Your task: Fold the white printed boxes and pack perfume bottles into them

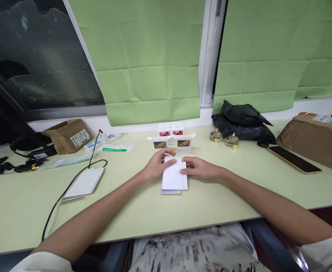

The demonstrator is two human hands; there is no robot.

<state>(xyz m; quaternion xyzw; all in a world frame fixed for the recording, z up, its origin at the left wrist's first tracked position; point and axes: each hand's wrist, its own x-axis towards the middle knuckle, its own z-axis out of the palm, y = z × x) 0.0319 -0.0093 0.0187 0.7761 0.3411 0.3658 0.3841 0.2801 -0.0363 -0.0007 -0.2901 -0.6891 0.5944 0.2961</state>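
Note:
Between my hands is a flat, blank white piece of folded card (173, 177), which looks like a flattened small box, just above or on the table. My left hand (157, 165) grips its upper left side, thumb lying across the top. On its right edge my right hand (197, 167) pinches it between thumb and fingers. Just beyond stand two small white boxes with a brown picture, the left box (159, 144) and the right box (184, 146), their top flaps open. Behind them are several closed white boxes (171, 128) with red pictures.
White flat cards (83, 184) lie at left, crossed by a black cable (66, 189). Farther back stands an open cardboard carton (68, 136). To the right are two gold ornate containers (232, 141), black plastic bags (243, 122), a phone (294, 158) and a large brown parcel (315, 138).

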